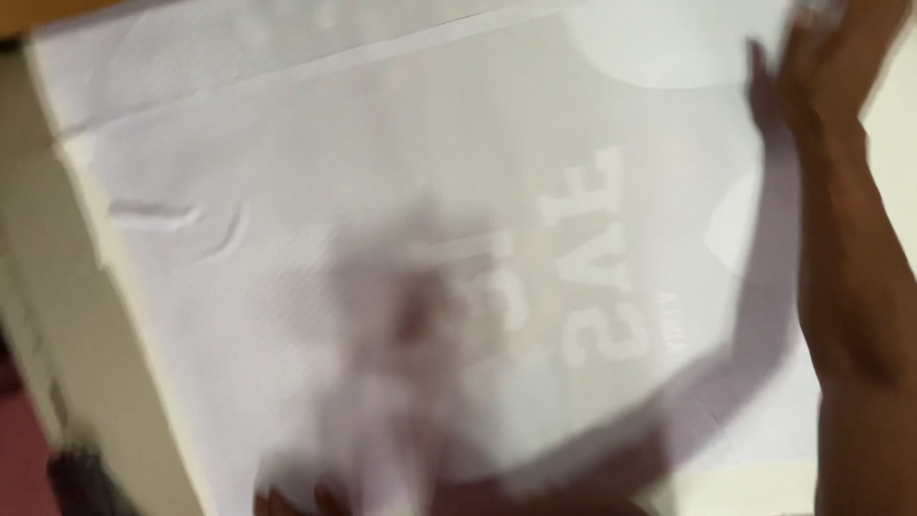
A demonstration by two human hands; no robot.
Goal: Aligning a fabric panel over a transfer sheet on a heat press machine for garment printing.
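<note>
- Right hand (821,57) lies flat on the far corner of the white shirt (401,172), fingers spread and not gripping.
- Left hand (401,315) is a blur over the shirt's middle; its grip cannot be told.
- White shirt lies spread flat on the pale table (86,315).

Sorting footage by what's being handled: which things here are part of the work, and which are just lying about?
In hand:
- white jersey
- right hand, on its far edge
- left hand, blurred, over its middle

Lying about:
- cream table
- dark thing, blurred
</note>
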